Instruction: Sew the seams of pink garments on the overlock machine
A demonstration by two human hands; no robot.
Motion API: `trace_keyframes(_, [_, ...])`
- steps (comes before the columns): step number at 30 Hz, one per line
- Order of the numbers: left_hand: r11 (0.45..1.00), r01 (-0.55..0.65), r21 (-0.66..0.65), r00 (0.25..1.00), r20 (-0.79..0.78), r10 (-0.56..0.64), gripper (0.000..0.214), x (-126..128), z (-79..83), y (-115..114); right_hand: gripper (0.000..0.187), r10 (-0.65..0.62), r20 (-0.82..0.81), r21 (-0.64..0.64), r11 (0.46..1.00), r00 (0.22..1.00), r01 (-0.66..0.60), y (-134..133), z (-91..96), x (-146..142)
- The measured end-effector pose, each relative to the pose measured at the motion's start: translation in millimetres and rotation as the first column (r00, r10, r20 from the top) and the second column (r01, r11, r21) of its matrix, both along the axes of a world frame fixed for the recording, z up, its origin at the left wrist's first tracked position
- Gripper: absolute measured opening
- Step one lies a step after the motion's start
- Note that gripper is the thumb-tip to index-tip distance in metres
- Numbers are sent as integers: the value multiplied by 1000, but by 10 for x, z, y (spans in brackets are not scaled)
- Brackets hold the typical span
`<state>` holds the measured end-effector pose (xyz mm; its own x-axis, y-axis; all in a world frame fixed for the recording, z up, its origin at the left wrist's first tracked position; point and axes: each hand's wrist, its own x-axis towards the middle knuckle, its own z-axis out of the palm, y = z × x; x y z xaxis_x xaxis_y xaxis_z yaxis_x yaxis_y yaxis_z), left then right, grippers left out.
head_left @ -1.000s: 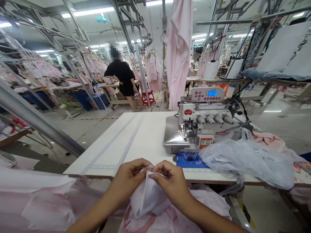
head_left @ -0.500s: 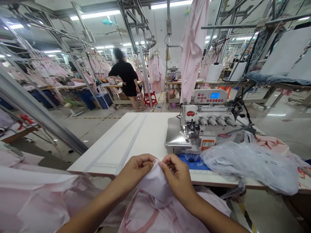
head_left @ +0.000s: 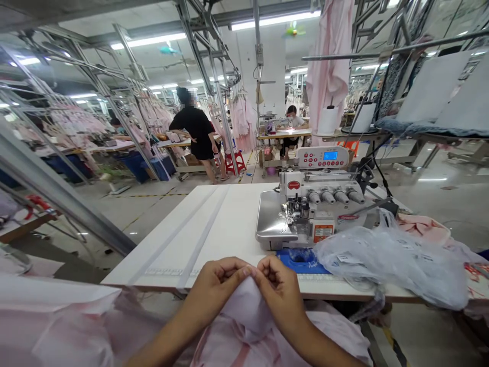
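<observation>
My left hand point(head_left: 216, 288) and my right hand point(head_left: 278, 290) meet at the near edge of a white table point(head_left: 214, 229), fingertips pinched together on the top fold of a pale pink garment point(head_left: 248, 318). The cloth hangs down into my lap between my forearms. Both hands are closed on the fabric. A white overlock sewing machine point(head_left: 313, 204) stands on the table beyond my right hand, with a blue mat point(head_left: 298, 257) in front of it.
A crumpled clear plastic bag point(head_left: 389, 257) lies right of the machine, pink cloth point(head_left: 422, 227) behind it. More pink fabric point(head_left: 57, 318) is piled at my left. A person in black point(head_left: 196, 135) stands in the aisle; another person point(head_left: 292, 120) sits far back. Metal racks hold hanging garments.
My hands have drawn closer together and pulled the fold down, so less cloth sticks up between them. The view has shifted slightly, revealing the seated person in the back.
</observation>
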<state>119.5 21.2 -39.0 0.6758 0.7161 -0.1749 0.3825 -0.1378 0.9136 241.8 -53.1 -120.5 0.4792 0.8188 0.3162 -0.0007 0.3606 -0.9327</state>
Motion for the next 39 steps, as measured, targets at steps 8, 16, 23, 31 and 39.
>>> trace_keyframes(8, [665,113,738,987,-5,-162,19,103,657,-233,19,174,286,270,929,942,-254,-362,569,414])
trace_keyframes(16, [780,186,598,977,-28,-212,27,897,433,646,36,-49,422,-18,998,905,62,-371,62,555])
trace_keyframes(23, [679,187,710,979,-190,-71,3,1264,-11,1015,42,121,297,-169,983,947,-73,-111,-288,608])
trace_keyframes(31, [426,238,873,958,-284,46,31,978,-234,197,35,90,417,-168,986,905,-20,-393,-429,492])
trace_keyframes(39, [245,340,908,940,-337,-55,41,1066,-435,86,36,82,108,-195,979,991,-60,-501,-435,492])
